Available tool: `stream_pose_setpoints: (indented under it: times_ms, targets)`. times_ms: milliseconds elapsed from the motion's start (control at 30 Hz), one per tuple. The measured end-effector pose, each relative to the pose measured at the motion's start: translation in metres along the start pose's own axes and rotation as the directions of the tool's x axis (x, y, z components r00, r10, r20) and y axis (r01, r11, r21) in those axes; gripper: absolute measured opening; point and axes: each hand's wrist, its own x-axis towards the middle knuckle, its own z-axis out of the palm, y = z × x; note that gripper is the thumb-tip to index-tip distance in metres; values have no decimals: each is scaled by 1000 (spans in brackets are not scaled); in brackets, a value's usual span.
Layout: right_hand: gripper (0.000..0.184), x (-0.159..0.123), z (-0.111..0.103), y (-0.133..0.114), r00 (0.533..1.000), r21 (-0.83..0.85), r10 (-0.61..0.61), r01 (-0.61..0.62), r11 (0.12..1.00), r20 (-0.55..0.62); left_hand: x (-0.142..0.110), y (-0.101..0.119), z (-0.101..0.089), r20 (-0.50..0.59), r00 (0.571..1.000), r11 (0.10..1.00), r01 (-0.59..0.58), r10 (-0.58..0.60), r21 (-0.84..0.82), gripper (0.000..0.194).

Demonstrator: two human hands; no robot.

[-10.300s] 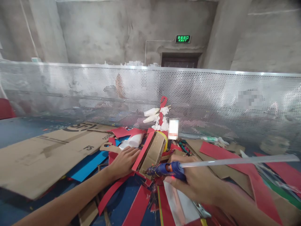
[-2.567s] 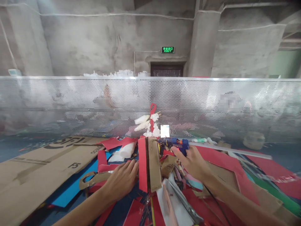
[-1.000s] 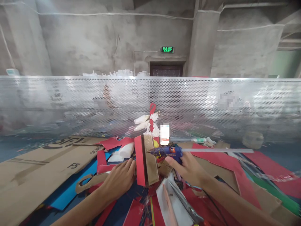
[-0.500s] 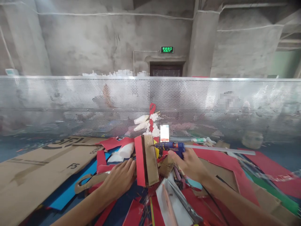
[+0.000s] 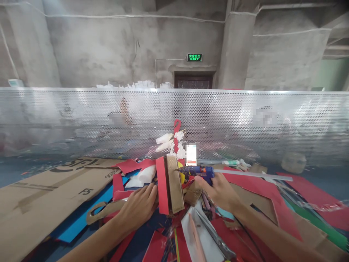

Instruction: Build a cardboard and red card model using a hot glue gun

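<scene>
My left hand [image 5: 141,202] grips the left side of a narrow cardboard box [image 5: 176,185] with a red face [image 5: 163,185], tilted upright in front of me. Most of the fingertips are hidden behind the red face. In my right hand [image 5: 218,191] is a blue hot glue gun [image 5: 197,170], its fingers wrapped round the handle. The nozzle points left and lies at the box's brown side; whether it touches, I cannot tell. A long clear glue stick [image 5: 253,175] sticks out of the gun's back. Behind the nozzle shows a yellow round piece [image 5: 181,171].
Scissors [image 5: 215,233] and a white sheet [image 5: 191,222] lie in front. A big cardboard sheet [image 5: 54,196] covers the left. Red board pieces [image 5: 245,182] lie right. A lit phone [image 5: 191,154] and a white-and-red paper ornament [image 5: 176,142] stand against the perforated metal screen [image 5: 231,120].
Both hands stay almost in place, with the nozzle still at the box. Slightly less of the glue stick shows behind the gun.
</scene>
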Motion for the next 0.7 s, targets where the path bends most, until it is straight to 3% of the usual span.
stream_pose_setpoints:
  times_ms: [133, 333, 567, 700]
  targets:
    - [45, 4, 1, 9, 998, -21, 40, -41, 999, -58, -1, 2, -5, 29, 1000, 1000, -1, 2, -11, 27]
    - [49, 0, 0, -3, 995, 47, 95, -96, 994, 28, -1, 6, -11, 43, 999, 1000, -1, 1, -9, 26]
    - [41, -4, -1, -13, 994, 59, 12, -18, 998, 107, 0, 5, -11, 37, 999, 1000, -2, 3, -12, 27]
    - [45, 1, -1, -4, 999, -1, 13, -13, 1000, 38, 0, 4, -10, 40, 999, 1000, 3, -2, -9, 27]
